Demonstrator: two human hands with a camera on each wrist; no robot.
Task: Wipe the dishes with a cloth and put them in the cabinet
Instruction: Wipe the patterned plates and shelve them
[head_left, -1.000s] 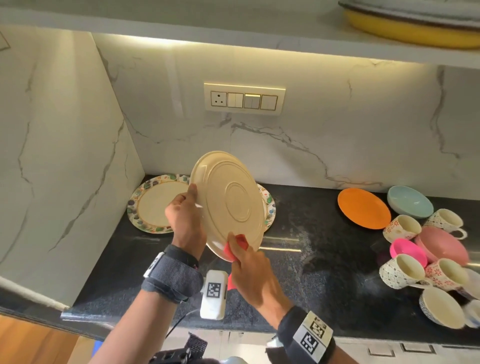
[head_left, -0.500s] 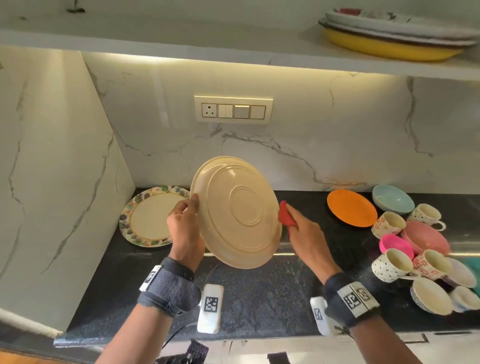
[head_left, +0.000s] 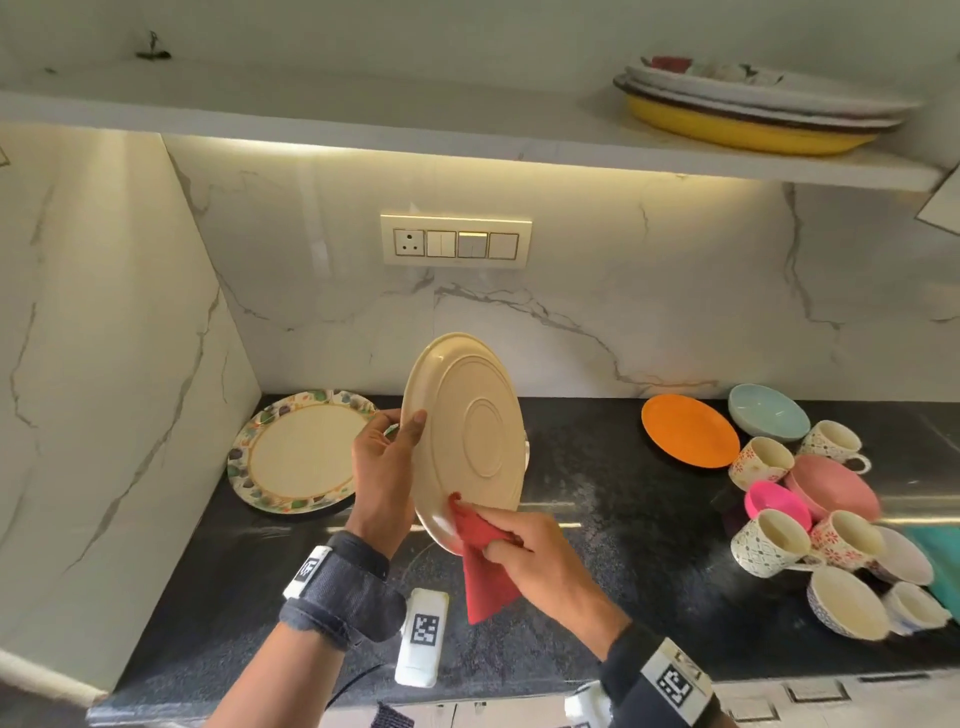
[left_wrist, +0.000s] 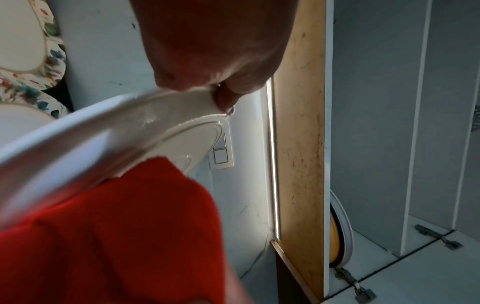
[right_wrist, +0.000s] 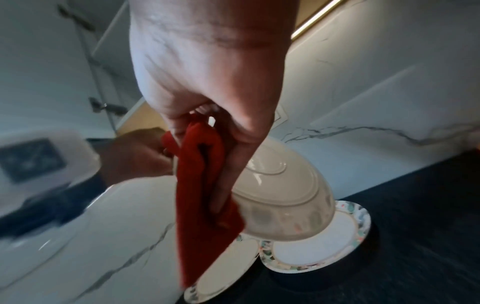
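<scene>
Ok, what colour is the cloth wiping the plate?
Red, plain cloth; clearest in the head view.

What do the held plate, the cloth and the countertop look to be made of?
Cream plate: glossy ceramic or melamine, judging by sheen and moulded rings; unclear which. Red cloth: soft matte fabric, folding and hanging limp. Countertop: polished speckled black stone, likely granite.

The black worktop (head_left: 597, 571) bore floral plates (head_left: 301, 452) at its back-left corner, bowls and cups (head_left: 831, 519) along its right edge.
</scene>
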